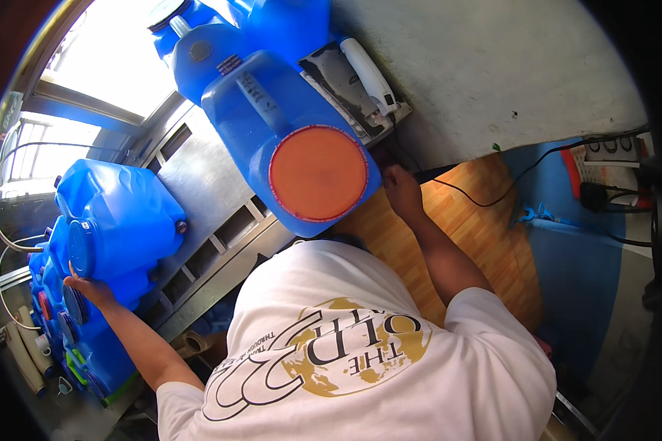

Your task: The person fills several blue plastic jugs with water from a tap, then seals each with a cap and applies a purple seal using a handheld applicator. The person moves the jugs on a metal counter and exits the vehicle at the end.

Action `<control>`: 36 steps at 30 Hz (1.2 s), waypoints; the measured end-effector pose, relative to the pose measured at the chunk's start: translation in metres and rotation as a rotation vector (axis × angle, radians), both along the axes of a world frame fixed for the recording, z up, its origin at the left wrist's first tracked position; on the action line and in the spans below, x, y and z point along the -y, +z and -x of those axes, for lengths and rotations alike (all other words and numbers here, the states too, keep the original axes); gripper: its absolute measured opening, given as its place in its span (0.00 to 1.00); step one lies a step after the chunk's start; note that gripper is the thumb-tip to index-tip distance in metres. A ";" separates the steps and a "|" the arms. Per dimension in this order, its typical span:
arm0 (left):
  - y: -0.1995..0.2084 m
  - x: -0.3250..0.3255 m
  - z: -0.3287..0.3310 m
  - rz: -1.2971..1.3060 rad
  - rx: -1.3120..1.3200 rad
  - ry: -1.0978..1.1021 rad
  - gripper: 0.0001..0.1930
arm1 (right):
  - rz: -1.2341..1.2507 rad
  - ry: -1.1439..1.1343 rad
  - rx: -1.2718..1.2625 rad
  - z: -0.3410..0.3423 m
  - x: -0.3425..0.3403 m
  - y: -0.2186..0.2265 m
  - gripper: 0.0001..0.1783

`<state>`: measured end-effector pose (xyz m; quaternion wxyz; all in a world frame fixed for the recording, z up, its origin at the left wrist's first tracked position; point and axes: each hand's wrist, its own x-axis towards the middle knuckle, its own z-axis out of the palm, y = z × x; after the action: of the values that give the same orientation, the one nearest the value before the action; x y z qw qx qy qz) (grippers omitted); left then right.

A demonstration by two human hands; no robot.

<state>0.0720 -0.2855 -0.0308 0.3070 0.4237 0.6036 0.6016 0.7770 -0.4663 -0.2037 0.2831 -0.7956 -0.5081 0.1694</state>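
Note:
A big translucent blue water container [232, 140] with a moulded handle stands on the metal counter in front of me. Its wide round lid [319, 173] is orange with a red rim. Close to its lower right corner is my right hand [402, 192], with the fingers curled in. What they hold, if anything, is hidden, and I cannot tell if they touch the container. Far to the left, my left hand [92, 288] lies against a stacked blue container [129, 220], just below its round blue cap [82, 248]. One digit stretches up toward that cap; the other fingers are partly hidden.
More blue containers [283, 29] stand behind the lidded one. A white corded handheld tool [365, 73] lies on a worn box at the counter's back. Its black cord [485, 203] runs right toward a red-and-white case [603, 173]. Slots open along the metal counter [202, 180].

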 end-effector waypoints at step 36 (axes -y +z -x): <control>0.060 0.071 0.006 0.072 0.364 -0.605 0.16 | -0.396 0.908 -0.290 0.480 -0.158 0.237 0.05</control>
<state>0.0662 -0.3568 0.0296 0.5884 0.4580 0.4073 0.5274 0.2972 -0.3085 0.0336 0.3937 -0.3943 -0.7802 0.2843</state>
